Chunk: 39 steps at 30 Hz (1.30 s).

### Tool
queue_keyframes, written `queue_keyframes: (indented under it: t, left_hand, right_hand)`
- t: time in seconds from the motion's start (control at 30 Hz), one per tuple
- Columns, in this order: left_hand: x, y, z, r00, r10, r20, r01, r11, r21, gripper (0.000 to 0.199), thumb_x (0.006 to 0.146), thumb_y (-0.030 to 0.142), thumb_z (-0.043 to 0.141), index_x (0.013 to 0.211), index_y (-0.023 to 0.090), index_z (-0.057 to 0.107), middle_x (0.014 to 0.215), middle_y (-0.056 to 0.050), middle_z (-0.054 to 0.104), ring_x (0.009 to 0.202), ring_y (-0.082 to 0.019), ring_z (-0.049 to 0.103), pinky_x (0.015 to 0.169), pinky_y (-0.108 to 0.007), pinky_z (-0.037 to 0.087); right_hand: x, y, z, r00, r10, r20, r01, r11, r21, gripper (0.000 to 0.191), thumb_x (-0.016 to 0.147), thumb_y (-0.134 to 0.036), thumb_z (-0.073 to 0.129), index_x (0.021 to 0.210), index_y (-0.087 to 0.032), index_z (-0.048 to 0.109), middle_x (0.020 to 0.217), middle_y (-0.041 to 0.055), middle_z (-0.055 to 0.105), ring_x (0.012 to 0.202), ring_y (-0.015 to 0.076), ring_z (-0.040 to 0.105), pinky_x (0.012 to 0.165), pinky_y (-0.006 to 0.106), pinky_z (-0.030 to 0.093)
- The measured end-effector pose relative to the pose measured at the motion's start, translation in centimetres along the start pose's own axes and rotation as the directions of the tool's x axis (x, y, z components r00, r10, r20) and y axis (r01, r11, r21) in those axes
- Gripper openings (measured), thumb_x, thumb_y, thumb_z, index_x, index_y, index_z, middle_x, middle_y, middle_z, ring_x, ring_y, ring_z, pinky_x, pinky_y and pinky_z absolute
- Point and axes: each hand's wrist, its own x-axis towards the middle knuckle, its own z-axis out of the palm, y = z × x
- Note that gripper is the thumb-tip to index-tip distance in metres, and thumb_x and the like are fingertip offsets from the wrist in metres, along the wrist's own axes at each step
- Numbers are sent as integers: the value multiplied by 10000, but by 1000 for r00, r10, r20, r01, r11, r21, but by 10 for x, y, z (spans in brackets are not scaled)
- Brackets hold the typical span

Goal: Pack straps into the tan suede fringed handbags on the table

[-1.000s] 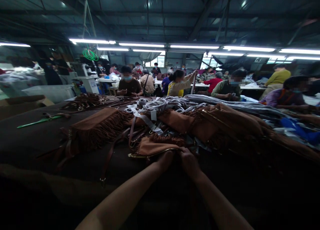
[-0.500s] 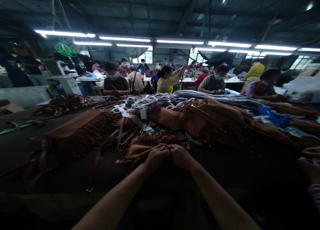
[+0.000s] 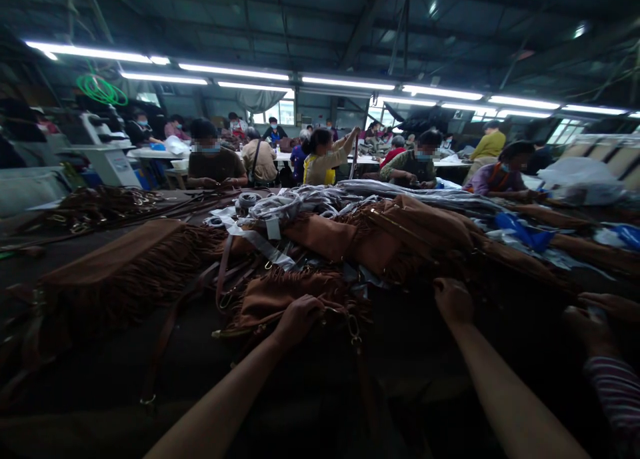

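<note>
A brown fringed bag lies on the dark table in front of me, its zipper edge toward me. My left hand is closed on the right end of this bag's near edge. Beside that hand, a metal clasp joins the bag to a brown strap hanging toward me. Farther right, my right hand is apart from the bag, near the fringe of the heaped bags. Its fingers are curled, and what they hold, if anything, is too dark to make out.
A larger fringed bag lies at the left, with straps piled behind it. Brown bags and grey wrapping strips are heaped ahead. Another person's hands are at the right edge. People sit at tables beyond.
My right hand has parted from my left and moved right. The clasp and strap now show between them. The view has turned slightly right, showing more of the neighbour's striped sleeve.
</note>
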Motion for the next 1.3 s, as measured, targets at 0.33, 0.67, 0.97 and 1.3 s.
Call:
queue_keyframes:
  t: [0.33, 0.67, 0.97, 1.3]
  left_hand:
    - [-1, 0, 1, 999, 31, -29, -34, 997, -74, 82, 836, 209, 567, 804, 168, 631, 853, -37, 633, 832, -159, 582, 766, -258, 426]
    - [1, -8, 4, 998, 46, -51, -50, 995, -90, 79, 804, 225, 614, 822, 165, 662, 870, -39, 650, 828, -154, 590, 770, -247, 435]
    - [-4, -3, -1, 999, -20, -48, 14, 993, -121, 319, 795, 226, 623, 1112, 206, 592, 949, -4, 667, 858, -140, 602, 797, -238, 447]
    - [-4, -11, 0, 996, 31, -87, -44, 988, -151, 98, 761, 146, 622, 825, 141, 695, 871, -37, 676, 818, -146, 604, 769, -229, 454]
  right_hand:
    - [18, 11, 5, 978, -131, 163, 151, 982, -116, 356, 781, -88, 433, 1025, -116, 691, 988, 124, 684, 930, 210, 606, 767, 277, 434]
    - [-89, -16, -67, 878, 167, 448, -315, 907, 279, 354, 782, -429, 479, 916, -206, 720, 989, 74, 707, 912, 234, 648, 767, 297, 471]
    - [-105, -192, -106, 854, -259, 451, -48, 823, 565, 358, 866, -405, 379, 745, -214, 656, 844, 31, 688, 799, 165, 605, 705, 250, 393]
    - [-80, -249, -95, 748, -355, 561, 242, 933, 268, 329, 907, -304, 361, 785, -186, 643, 864, 80, 693, 813, 163, 627, 653, 258, 354]
